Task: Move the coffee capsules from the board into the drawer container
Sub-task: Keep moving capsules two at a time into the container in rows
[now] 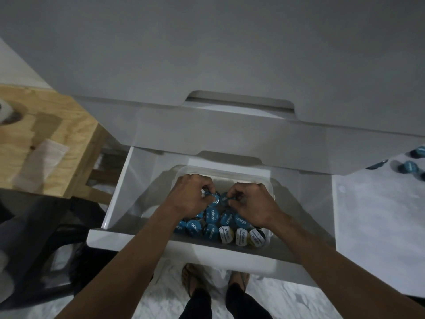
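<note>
Both hands reach into the clear plastic container point(271, 192) in the open white drawer point(128, 192): left hand point(190, 199) and right hand point(253, 203) each pinch a round blue foil-lidded capsule point(215, 199). Packed capsules point(212, 217) sit lids-up below them.

Blue-lidded capsules point(212, 215) and three pale ones point(241, 236) fill the clear container point(270, 188), lids up.

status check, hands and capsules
Left hand and right hand each pinching a blue foil-lidded capsule over clear plastic container. Nothing blocking.
</note>
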